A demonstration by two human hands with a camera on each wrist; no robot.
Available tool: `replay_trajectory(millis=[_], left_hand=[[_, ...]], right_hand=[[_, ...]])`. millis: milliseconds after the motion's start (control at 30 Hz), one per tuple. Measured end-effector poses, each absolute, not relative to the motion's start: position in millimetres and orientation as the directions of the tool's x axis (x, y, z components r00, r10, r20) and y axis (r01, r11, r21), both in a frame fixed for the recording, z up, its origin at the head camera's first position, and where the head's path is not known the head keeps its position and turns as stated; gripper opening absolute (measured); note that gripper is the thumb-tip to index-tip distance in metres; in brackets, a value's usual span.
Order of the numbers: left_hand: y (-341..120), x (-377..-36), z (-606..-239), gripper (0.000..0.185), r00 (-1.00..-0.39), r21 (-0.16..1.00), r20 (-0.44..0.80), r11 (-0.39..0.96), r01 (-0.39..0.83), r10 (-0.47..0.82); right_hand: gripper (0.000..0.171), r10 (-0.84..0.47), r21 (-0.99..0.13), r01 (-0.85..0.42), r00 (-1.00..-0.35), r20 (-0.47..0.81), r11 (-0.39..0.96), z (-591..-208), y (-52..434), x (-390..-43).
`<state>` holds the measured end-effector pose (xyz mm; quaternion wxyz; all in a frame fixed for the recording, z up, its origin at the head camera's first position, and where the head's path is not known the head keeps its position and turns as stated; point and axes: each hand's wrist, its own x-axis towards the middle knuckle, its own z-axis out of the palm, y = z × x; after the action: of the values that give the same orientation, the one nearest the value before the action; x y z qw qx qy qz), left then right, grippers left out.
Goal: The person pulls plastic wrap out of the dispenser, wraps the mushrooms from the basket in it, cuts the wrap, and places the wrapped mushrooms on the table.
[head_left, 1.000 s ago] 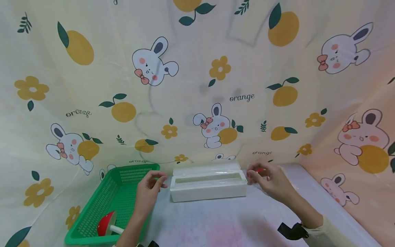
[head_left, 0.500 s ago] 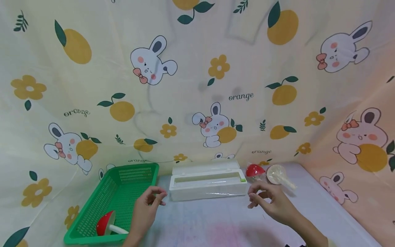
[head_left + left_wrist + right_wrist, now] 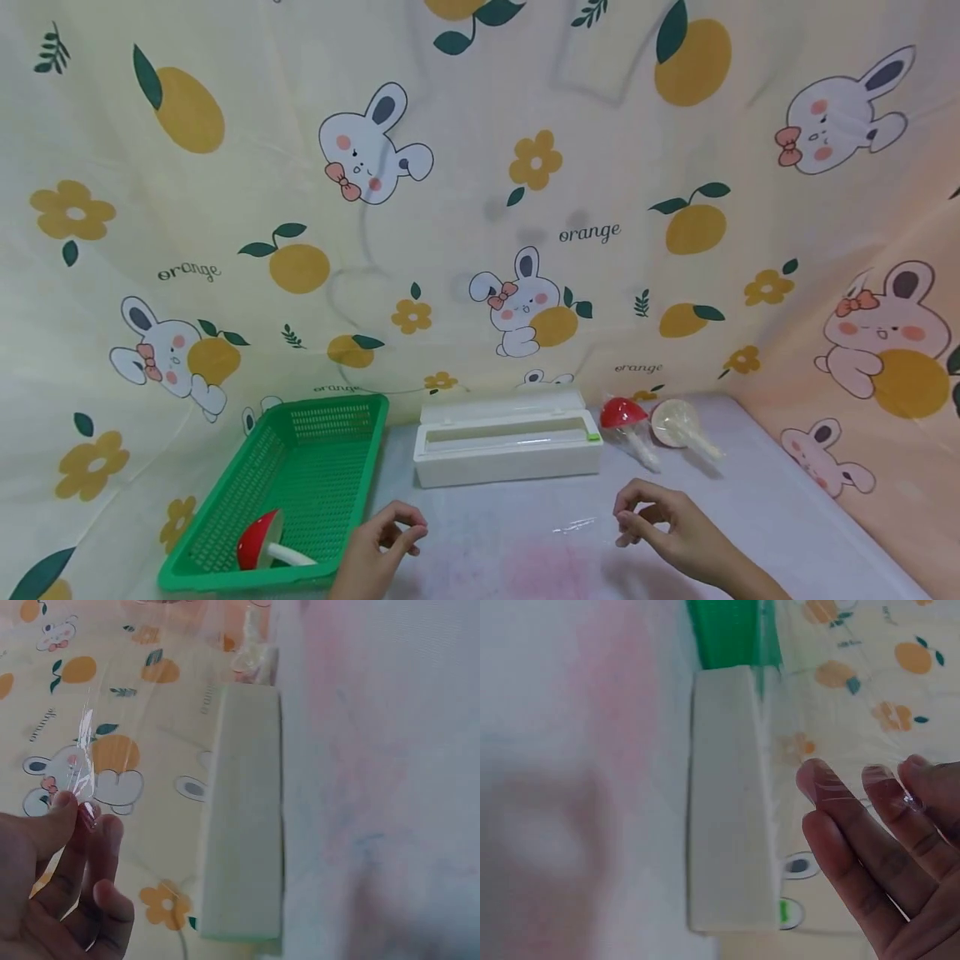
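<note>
Basket (image 3: 300, 467): green, on the left of the bench (image 3: 750, 500), its far end against the printed cloth.
Mushroom in basket (image 3: 260, 543): red cap, white stem, lying on its side at the near end of the basket.
Left hand (image 3: 381, 546): low over the bench just right of the basket; thumb and fingers curled together, pinching the left edge of a clear film (image 3: 577, 525). In the left wrist view the film (image 3: 81, 761) rises from between thumb and fingertips (image 3: 90, 817).
Film: a thin see-through sheet stretched between the two hands, above the bench and in front of the box; only its glints show.
Box (image 3: 507, 442): long, white, lid open toward the cloth, a small green tab at its right end; it lies across the middle of the bench, beyond the hands and apart from them.
Right hand (image 3: 660, 529): opposite the left, fingers curled, gripping the film's right edge. In the right wrist view film clings across the fingertips (image 3: 832, 791).
Wrapped mushrooms: a red-capped one (image 3: 626, 421) and a pale one (image 3: 678, 427), side by side right of the box, each under clear wrap.
</note>
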<state>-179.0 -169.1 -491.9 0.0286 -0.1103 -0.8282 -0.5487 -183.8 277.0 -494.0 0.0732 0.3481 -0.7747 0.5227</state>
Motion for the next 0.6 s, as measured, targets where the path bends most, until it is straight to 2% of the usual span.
replay_trajectory(millis=[167, 233, 367, 467, 600], left_hand=[[-175.7, -183.0, -508.6, 0.011, -0.947, 0.882, 0.101, 0.414, 0.227, 0.304], [-178.7, -185.5, -517.0, 0.009, -0.922, 0.871, 0.076, 0.425, 0.247, 0.380], [-185.4, -188.6, -534.9, 0.010, -0.852, 0.813, 0.123, 0.441, 0.380, 0.508], [-189.2, -187.0, -546.8, 0.010, -0.839, 0.762, 0.133, 0.487, 0.427, 0.527], [-192.8, -186.0, -560.7, 0.011, -0.861, 0.732, 0.086, 0.555, 0.395, 0.501]], right_hand=[[0.013, -0.485, -0.775, -0.567, -0.780, 0.396, 0.280, -507.9, 279.5, -182.1], [0.014, -0.497, -0.749, -0.585, -0.772, 0.397, 0.311, -514.6, 280.9, -181.5], [0.013, -0.561, -0.712, -0.631, -0.725, 0.399, 0.308, -529.6, 283.4, -183.1], [0.007, -0.634, -0.761, -0.581, -0.712, 0.302, 0.289, -539.4, 285.6, -184.8], [0.006, -0.686, -0.852, -0.411, -0.722, 0.086, 0.325, -548.4, 287.5, -184.7]])
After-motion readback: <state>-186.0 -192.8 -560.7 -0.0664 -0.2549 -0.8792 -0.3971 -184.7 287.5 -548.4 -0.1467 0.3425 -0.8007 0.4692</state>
